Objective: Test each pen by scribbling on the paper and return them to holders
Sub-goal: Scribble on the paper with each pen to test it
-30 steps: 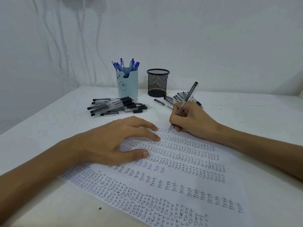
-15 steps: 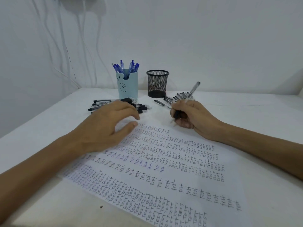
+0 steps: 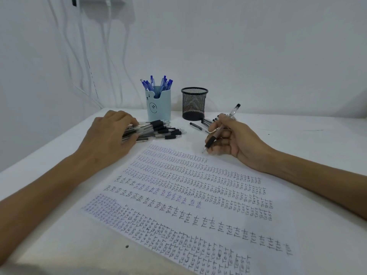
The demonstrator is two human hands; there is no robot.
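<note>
A white paper (image 3: 224,169) covered in rows of handwritten "test" lies in the middle of the table. My right hand (image 3: 238,143) grips a clear black-grip pen (image 3: 219,132), its tip just above the paper's top edge. My left hand (image 3: 111,135) lies on the left end of a pile of black pens (image 3: 164,130), fingers and thumb curled around some of them. A light blue holder (image 3: 160,110) stands behind the pile and holds several blue pens. To its right stands a black mesh holder (image 3: 193,104); nothing shows above its rim.
A few more black pens (image 3: 204,123) lie on the table between the mesh holder and my right hand. White cables hang down the wall at the back left. The white table (image 3: 307,139) meets the wall behind the holders.
My left hand left the paper and moved up-left onto the pile of black pens. My right hand lifted its pen off the writing and shifted slightly right.
</note>
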